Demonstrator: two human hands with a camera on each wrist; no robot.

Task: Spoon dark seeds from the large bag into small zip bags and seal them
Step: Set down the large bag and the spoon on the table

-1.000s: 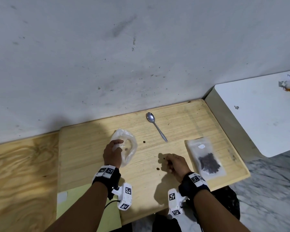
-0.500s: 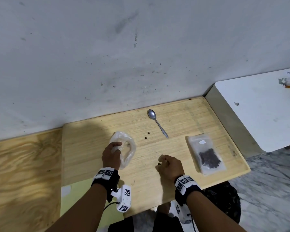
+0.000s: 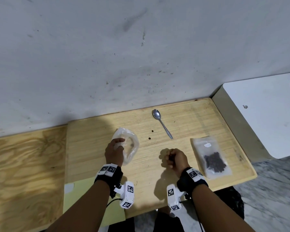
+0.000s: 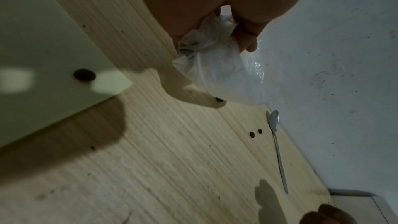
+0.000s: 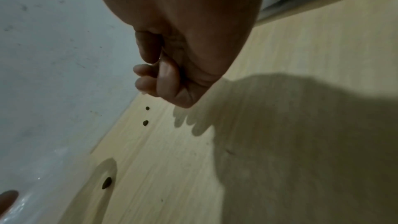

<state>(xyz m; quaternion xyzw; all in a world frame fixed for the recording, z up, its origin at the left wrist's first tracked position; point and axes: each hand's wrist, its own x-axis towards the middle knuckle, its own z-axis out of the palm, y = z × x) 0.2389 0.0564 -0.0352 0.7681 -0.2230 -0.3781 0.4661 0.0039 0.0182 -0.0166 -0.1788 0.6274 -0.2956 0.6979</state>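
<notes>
Steel spoon (image 3: 161,122) points bowl-to-wall; left hand (image 3: 114,152) grips large bag (image 3: 130,144), right hand (image 3: 175,159) perhaps pinching seeds.

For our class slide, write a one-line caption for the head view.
Left hand grips a clear plastic bag; spoon and filled zip bag lie on the table.

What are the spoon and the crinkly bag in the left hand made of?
The spoon looks like shiny metal: silvery grey, with a bright glint on its bowl. The bag the left hand grips looks like thin clear plastic: see-through, wrinkled, with glossy highlights.
</notes>
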